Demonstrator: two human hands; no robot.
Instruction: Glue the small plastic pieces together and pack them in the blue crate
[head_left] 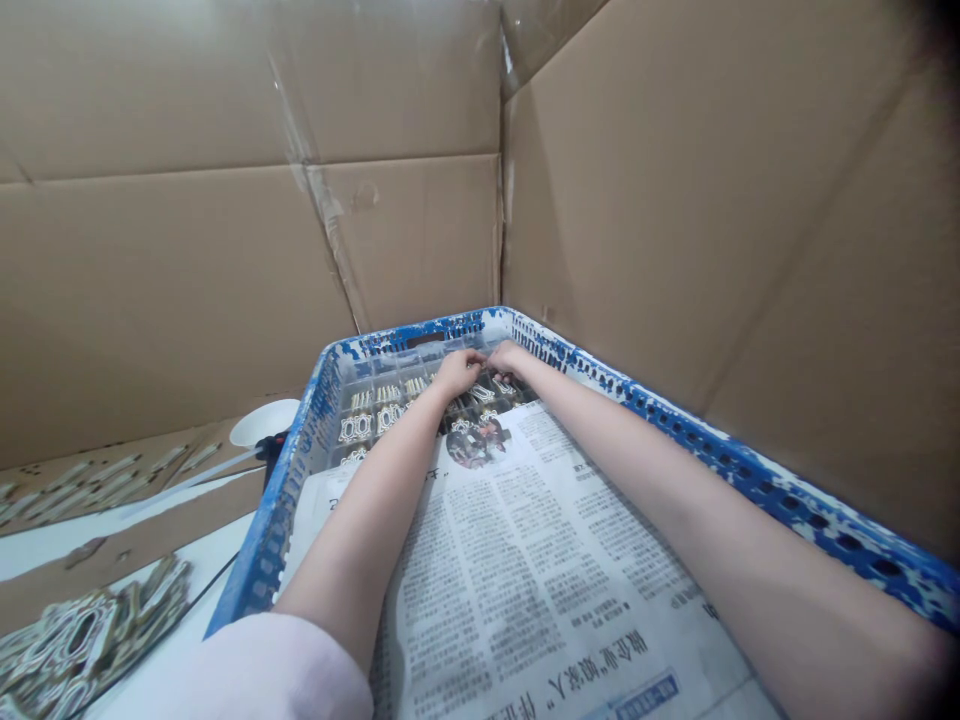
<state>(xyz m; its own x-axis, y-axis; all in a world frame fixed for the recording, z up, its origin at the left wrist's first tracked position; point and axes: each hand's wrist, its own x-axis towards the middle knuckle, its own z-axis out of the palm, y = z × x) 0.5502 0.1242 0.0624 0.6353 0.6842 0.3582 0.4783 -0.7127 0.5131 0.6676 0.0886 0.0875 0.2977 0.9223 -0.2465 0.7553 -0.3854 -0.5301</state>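
Both hands reach to the far end of a blue, white-stained plastic basket [300, 430]. My left hand [459, 372] is closed with its fingertips pinched, close beside my right hand [510, 360], whose fingers are curled in. Anything between the fingertips is too small or hidden to name. Below them lies a clear divided tray [409, 372] with small compartments. Ornate frame-shaped pieces [355, 428], pale with darker edges, fill many of these compartments, some flat and some on edge. A printed newspaper [480, 560] covers the near part of the basket.
Tall cardboard walls [720, 200] stand behind and to the right of the basket. On the left, a pile of similar frame pieces [82, 630] lies on a white surface. Beyond it are a white round dish-like object [262, 422] and rows of slim pieces [112, 480] on cardboard.
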